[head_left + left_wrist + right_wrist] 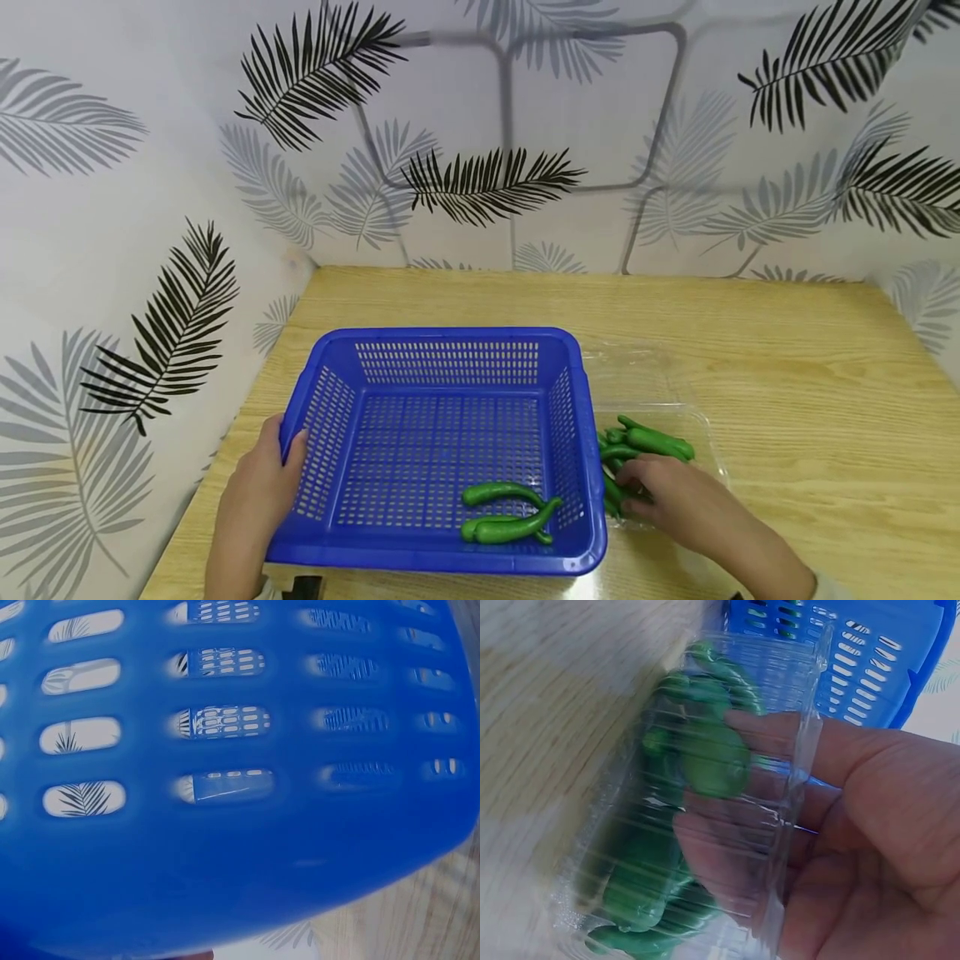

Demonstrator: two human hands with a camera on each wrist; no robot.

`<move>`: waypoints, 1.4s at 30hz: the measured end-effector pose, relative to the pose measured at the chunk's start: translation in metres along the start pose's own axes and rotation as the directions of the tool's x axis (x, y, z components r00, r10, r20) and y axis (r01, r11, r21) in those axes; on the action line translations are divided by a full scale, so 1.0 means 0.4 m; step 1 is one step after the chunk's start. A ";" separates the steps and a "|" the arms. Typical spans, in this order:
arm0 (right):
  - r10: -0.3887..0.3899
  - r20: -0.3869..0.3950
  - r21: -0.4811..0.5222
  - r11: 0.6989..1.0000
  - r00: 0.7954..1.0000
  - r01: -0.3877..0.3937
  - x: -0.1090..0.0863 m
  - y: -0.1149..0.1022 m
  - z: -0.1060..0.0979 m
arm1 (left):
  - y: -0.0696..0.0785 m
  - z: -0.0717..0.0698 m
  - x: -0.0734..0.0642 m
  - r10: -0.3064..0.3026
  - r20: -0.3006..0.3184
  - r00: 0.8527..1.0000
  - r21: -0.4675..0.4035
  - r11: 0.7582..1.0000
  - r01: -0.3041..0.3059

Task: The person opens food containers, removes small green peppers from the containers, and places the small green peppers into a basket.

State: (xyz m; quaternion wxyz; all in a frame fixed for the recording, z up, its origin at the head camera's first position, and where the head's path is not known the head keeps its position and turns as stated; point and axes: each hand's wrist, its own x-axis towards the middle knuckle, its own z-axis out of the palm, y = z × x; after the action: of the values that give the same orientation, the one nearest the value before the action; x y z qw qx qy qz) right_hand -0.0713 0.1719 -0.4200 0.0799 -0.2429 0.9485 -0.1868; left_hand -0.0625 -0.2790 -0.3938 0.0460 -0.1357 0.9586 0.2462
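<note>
A blue plastic basket [435, 560] stands on the table, and my left hand [258, 479] grips its left rim with the thumb over the edge. In the left wrist view the slotted basket wall [225, 862] fills most of the picture. Several green chili peppers [517, 528] lie inside at its front right corner. To the right is a clear plastic box [712, 454] with more green peppers [660, 442] heaped in it. My right hand [682, 504] reaches over its edge, thumb and fingers around a green pepper [712, 757], which shows through the clear wall.
The light wooden table [810, 400] extends to the right of the box. Behind the box's tray, a clear lid [637, 371] lies folded back close to the basket. A leaf-patterned covering [585, 108] hangs behind and to the left.
</note>
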 end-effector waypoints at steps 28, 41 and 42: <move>0.015 -0.205 0.149 0.989 0.979 0.016 -0.049 -0.028 -0.120 | 0.001 -0.002 -0.004 0.013 -0.010 1.000 -0.007 1.000 -0.013; -0.223 -0.395 0.116 0.950 0.891 0.289 -0.046 -0.077 -0.108 | 0.000 -0.001 -0.002 0.008 -0.007 1.000 0.001 1.000 -0.008; -0.235 -0.386 0.121 0.946 0.892 0.302 -0.044 -0.080 -0.103 | 0.000 -0.001 -0.002 0.009 -0.007 1.000 0.001 1.000 -0.009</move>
State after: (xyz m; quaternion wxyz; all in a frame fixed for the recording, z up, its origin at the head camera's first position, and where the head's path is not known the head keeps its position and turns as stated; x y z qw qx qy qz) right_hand -0.0522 0.1674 -0.3686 -0.1035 -0.3247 0.8833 -0.3220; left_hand -0.0619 -0.2789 -0.3935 0.0417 -0.1324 0.9595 0.2452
